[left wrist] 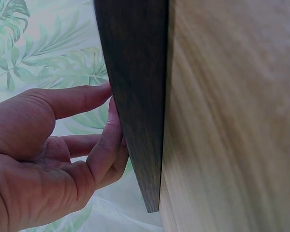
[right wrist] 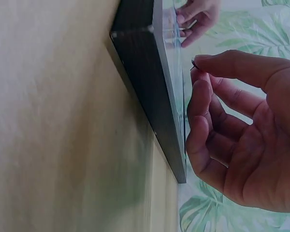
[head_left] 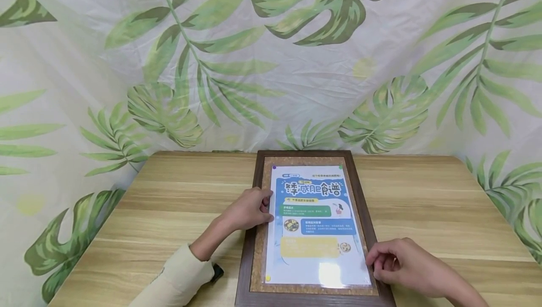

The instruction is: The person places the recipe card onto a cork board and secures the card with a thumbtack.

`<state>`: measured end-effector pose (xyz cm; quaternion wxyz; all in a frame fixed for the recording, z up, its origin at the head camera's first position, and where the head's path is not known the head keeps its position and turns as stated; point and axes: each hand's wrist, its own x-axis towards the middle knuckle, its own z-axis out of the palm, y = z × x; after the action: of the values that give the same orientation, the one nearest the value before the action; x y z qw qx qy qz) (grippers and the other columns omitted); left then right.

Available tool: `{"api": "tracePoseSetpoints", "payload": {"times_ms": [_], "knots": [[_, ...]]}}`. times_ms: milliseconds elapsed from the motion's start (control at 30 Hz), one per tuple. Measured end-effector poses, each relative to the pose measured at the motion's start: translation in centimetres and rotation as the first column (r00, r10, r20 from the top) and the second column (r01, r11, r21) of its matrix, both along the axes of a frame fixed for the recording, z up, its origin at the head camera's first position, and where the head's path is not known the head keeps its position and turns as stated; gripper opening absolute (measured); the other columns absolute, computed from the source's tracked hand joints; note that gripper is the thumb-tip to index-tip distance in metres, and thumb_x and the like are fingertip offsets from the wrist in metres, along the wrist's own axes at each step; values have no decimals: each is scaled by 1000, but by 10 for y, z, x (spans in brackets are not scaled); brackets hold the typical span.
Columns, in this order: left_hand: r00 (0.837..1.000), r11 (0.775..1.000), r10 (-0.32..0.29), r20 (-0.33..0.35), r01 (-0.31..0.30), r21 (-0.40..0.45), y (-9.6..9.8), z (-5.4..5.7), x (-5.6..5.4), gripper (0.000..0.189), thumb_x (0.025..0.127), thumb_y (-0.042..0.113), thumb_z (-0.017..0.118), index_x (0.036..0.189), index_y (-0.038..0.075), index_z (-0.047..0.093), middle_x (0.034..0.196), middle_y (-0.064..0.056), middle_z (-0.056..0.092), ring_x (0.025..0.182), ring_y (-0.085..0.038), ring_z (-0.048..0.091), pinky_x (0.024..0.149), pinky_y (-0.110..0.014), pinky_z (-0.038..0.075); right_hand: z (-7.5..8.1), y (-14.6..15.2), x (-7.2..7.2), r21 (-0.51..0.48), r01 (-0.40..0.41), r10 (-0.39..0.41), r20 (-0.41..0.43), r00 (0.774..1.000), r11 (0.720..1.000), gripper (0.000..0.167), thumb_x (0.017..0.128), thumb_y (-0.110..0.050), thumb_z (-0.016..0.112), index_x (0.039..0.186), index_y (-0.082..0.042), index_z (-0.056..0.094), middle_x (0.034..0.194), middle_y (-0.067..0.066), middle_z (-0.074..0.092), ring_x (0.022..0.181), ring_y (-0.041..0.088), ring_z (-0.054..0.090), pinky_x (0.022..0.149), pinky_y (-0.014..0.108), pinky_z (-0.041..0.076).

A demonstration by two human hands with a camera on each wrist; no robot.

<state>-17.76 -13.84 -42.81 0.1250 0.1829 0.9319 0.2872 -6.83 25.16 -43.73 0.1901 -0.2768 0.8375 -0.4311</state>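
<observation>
A corkboard [head_left: 257, 262] in a dark wooden frame lies on the table with a printed poster [head_left: 317, 224] on it. A purple thumbtack [head_left: 274, 167], a green thumbtack [head_left: 340, 167] and a yellow thumbtack [head_left: 268, 278] sit at three of the poster's corners. My left hand [head_left: 250, 209] rests its fingertips on the poster's left edge. Beside the lower right corner, my right hand [head_left: 408, 264] pinches a small thumbtack [right wrist: 194, 63] between thumb and forefinger, its point showing in the right wrist view. In the head view the fingers hide that tack.
The wood-grain table [head_left: 178, 203] extends on both sides of the board. Behind it hangs a leaf-patterned cloth [head_left: 305, 90]. A small black object [head_left: 217, 273] shows beside the left sleeve. Glare lies on the poster's lower part.
</observation>
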Motion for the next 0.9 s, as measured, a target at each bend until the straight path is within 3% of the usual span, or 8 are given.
{"api": "tracePoseSetpoints", "payload": {"times_ms": [300,533,700,900], "knots": [[1000,1000,-2,-25,2,0,0,1,2,57,86,2,88,137,-10,65,93,-8,63,82,-16,56,67,-26,47,-6,-10,7,-9,-32,32,1,999,999,16,94,3,74,99,-13,75,86,-17,66,76,-8,58,60,19,55],[1000,1000,1,-22,-1,0,0,2,2,54,86,2,87,135,-9,66,93,-8,62,82,-16,55,66,-25,46,-9,-17,10,17,-3,3,14,1000,1000,16,94,0,76,98,-14,75,82,-19,64,74,-8,57,61,19,55],[1000,1000,-3,-22,3,0,0,2,2,48,86,1,87,129,-8,68,92,-8,62,81,-16,55,65,-25,46,-11,-20,11,41,21,-20,-22,1000,999,16,94,-1,77,98,-16,75,80,-19,64,71,-8,57,59,19,54],[1000,1000,-7,-27,7,2,0,0,1,53,86,2,88,133,-9,67,92,-7,62,81,-17,55,66,-25,46,-11,-21,11,45,41,-40,-27,999,998,17,92,-1,78,97,-17,75,82,-19,67,70,-7,58,58,20,55]]}}
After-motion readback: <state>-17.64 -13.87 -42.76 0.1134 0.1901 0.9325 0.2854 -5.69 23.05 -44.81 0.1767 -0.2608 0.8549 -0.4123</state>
